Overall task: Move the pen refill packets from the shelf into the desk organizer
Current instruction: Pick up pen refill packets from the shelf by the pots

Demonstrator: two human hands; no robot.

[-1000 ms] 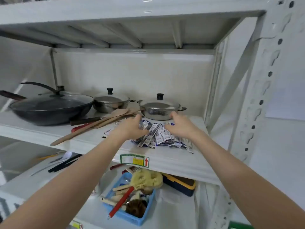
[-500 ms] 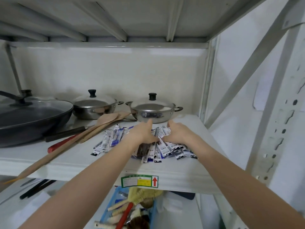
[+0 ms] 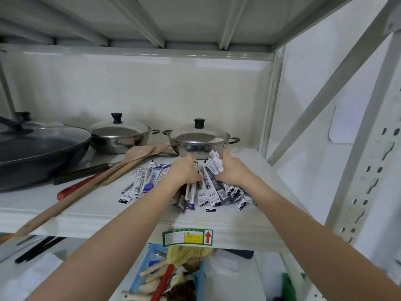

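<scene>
Now the packets point(image 3: 213, 187) on the shelf point(image 3: 91, 209) sit bunched tighter than a second ago, so the gathering looks nearly done; none has left yet. Left hand point(image 3: 184, 170) and right hand point(image 3: 232, 170) curl round the heap from either side, squeezing it between them. A few strays point(image 3: 144, 179) lie just left.

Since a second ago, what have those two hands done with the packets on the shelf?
The left hand and right hand have drawn together, gathering the pen refill packets into a bunch gripped between them. It still rests on the shelf. A few loose packets stay lying to the left; the steel pot and wooden spatula have not moved.
</scene>
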